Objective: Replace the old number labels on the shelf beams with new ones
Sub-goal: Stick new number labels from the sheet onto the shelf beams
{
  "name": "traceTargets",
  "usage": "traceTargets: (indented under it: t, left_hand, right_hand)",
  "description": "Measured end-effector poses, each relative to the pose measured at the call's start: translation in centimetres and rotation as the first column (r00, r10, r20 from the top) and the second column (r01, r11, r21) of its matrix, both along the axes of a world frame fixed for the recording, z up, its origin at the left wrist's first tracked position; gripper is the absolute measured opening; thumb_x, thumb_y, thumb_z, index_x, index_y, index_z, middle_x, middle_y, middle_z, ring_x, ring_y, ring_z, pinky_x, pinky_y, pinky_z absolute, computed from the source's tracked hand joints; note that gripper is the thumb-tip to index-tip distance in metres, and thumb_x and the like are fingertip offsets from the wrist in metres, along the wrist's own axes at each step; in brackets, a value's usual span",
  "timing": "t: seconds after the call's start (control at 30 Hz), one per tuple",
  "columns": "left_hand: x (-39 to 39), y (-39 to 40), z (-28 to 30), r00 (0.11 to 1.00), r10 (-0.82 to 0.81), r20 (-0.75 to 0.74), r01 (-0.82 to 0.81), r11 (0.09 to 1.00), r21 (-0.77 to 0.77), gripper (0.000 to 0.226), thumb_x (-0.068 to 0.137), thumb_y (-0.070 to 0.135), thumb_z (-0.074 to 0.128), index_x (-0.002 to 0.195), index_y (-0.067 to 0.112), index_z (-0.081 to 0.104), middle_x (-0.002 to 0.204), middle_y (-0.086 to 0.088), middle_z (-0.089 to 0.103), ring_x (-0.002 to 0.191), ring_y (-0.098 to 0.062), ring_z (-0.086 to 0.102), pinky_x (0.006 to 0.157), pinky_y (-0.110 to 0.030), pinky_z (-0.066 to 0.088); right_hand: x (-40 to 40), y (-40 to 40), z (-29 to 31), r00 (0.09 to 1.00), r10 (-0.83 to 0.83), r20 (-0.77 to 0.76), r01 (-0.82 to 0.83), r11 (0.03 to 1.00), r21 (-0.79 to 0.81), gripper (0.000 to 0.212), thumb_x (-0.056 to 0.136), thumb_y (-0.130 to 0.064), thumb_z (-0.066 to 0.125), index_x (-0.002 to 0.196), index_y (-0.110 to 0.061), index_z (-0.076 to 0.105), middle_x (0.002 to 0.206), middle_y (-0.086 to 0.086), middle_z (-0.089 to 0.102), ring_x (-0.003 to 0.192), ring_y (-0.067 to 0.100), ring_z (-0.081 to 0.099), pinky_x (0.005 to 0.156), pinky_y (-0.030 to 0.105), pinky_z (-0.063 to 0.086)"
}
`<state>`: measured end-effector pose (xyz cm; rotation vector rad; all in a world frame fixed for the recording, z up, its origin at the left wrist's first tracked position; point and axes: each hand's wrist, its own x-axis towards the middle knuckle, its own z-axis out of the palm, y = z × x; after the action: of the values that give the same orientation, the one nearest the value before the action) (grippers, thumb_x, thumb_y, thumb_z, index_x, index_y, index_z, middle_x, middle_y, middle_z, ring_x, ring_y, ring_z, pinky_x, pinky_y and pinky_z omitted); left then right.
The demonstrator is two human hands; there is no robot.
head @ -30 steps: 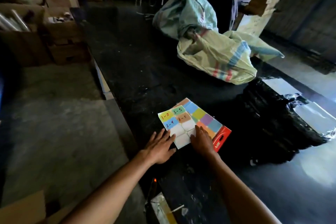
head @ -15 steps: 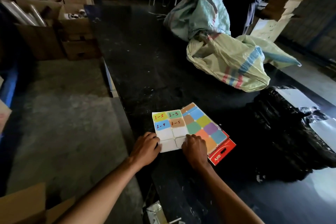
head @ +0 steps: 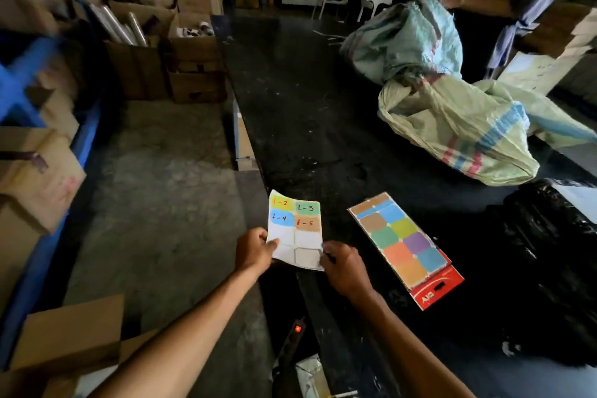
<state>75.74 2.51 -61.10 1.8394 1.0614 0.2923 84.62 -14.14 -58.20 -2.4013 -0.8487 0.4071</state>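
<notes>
The left hand (head: 255,250) and right hand (head: 345,268) each pinch a bottom corner of the label sheet (head: 295,229), held beside the sticker pack (head: 405,247) on the black table (head: 307,113).

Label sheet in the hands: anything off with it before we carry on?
The label sheet is half used: only four labels remain at the top, 1-2, 1-3, 1-4 and 1-5, with blank backing below. Its top left corner curls. Both hands, left and right, pinch the bottom edge.

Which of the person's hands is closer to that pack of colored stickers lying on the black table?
Right. The right hand grips the label sheet just left of the sticker pack, not touching it. The left hand holds the sheet's far edge, farther away.
</notes>
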Motion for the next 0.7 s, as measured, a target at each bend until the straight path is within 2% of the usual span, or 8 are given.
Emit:
traceTargets:
  t: [0.13, 0.23, 0.3, 0.37, 0.43, 0.5, 0.63, 0.7]
  left_hand:
    - [-2.8, 2.5, 4.4, 0.963, -0.030, 0.267, 0.025, 0.999, 0.021, 0.030, 0.081, 0.012, 0.069, 0.059, 0.014, 0.049, 0.049, 0.005, 0.047, 0.043, -0.001, 0.037, 0.045, -0.017, 0.028]
    - [-6.4, 5.3, 8.3, 0.940, -0.045, 0.337, 0.030, 0.998, 0.050, 0.027, 0.084, 0.014, 0.067, 0.063, 0.013, 0.050, 0.052, 0.006, 0.050, 0.044, 0.000, 0.038, 0.044, -0.015, 0.026]
    - [-10.3, 7.3, 10.5, 0.925, 0.017, 0.380, -0.043, 0.997, 0.058, 0.026, 0.085, 0.017, 0.066, 0.066, 0.009, 0.051, 0.053, 0.008, 0.050, 0.046, -0.001, 0.039, 0.046, -0.014, 0.028]
    - [-13.9, 9.2, 12.6, 0.920, 0.057, 0.389, -0.090, 0.994, 0.067, 0.027, 0.086, 0.017, 0.065, 0.065, 0.011, 0.050, 0.048, 0.013, 0.049, 0.045, 0.001, 0.042, 0.045, -0.009, 0.029]
    - [-17.3, 10.5, 14.4, 0.918, 0.092, 0.385, -0.124, 0.991, 0.058, 0.025, 0.085, 0.019, 0.066, 0.066, 0.011, 0.052, 0.052, 0.012, 0.055, 0.048, 0.001, 0.046, 0.047, -0.008, 0.032]
    - [-21.8, 12.2, 16.3, 0.887, 0.215, 0.409, -0.240, 0.971, 0.010, 0.021, 0.083, 0.024, 0.068, 0.076, 0.006, 0.060, 0.071, 0.001, 0.068, 0.063, -0.004, 0.056, 0.055, -0.012, 0.040]
    - [-30.0, 15.1, 21.2, 0.698, 0.435, 0.568, -0.448, 0.885, -0.128, 0.012, 0.083, 0.014, 0.068, 0.094, 0.010, 0.066, 0.088, 0.002, 0.073, 0.073, -0.002, 0.066, 0.063, -0.009, 0.048]
    - [-35.1, 15.8, 23.8, 0.588, 0.461, 0.665, -0.507, 0.850, -0.142, 0.022, 0.081, 0.004, 0.068, 0.103, 0.004, 0.067, 0.093, -0.003, 0.074, 0.083, -0.010, 0.068, 0.078, -0.022, 0.054]
  right_hand:
    - [0.2, 4.0, 2.6, 0.924, -0.234, -0.304, 0.302, 0.932, 0.199, 0.022, 0.086, -0.020, 0.059, 0.100, -0.005, 0.067, 0.095, 0.009, 0.070, 0.091, 0.021, 0.064, 0.079, 0.035, 0.050]
    - [-0.7, 9.0, 5.7, 0.812, -0.111, -0.574, 0.358, 0.870, 0.339, 0.019, 0.088, -0.023, 0.054, 0.084, -0.013, 0.070, 0.095, 0.013, 0.073, 0.089, 0.028, 0.069, 0.077, 0.041, 0.055]
    - [-2.8, 13.2, 8.3, 0.749, 0.044, -0.661, 0.319, 0.851, 0.418, 0.018, 0.090, -0.020, 0.053, 0.086, -0.013, 0.069, 0.089, 0.008, 0.074, 0.075, 0.018, 0.072, 0.063, 0.032, 0.058]
    - [-5.1, 17.2, 10.9, 0.724, 0.166, -0.670, 0.260, 0.834, 0.487, 0.015, 0.090, -0.013, 0.053, 0.086, -0.010, 0.067, 0.080, 0.000, 0.072, 0.065, 0.012, 0.070, 0.056, 0.027, 0.058]
    - [-7.5, 20.9, 13.0, 0.731, 0.254, -0.633, 0.175, 0.827, 0.534, 0.012, 0.087, -0.008, 0.055, 0.081, -0.011, 0.065, 0.081, 0.000, 0.070, 0.068, 0.014, 0.068, 0.071, 0.034, 0.058]
    - [-11.3, 24.7, 14.9, 0.700, 0.360, -0.616, 0.080, 0.819, 0.568, 0.010, 0.085, -0.005, 0.054, 0.084, -0.007, 0.064, 0.087, 0.007, 0.070, 0.074, 0.019, 0.067, 0.080, 0.039, 0.055]
    - [-19.4, 30.0, 18.5, 0.656, 0.556, -0.510, -0.128, 0.748, 0.651, 0.017, 0.081, -0.003, 0.053, 0.081, -0.009, 0.069, 0.089, 0.015, 0.071, 0.081, 0.026, 0.064, 0.082, 0.041, 0.052]
    - [-24.8, 31.8, 20.6, 0.561, 0.689, -0.459, -0.256, 0.671, 0.696, 0.018, 0.082, -0.001, 0.054, 0.077, -0.010, 0.069, 0.088, 0.016, 0.070, 0.083, 0.026, 0.062, 0.083, 0.043, 0.050]
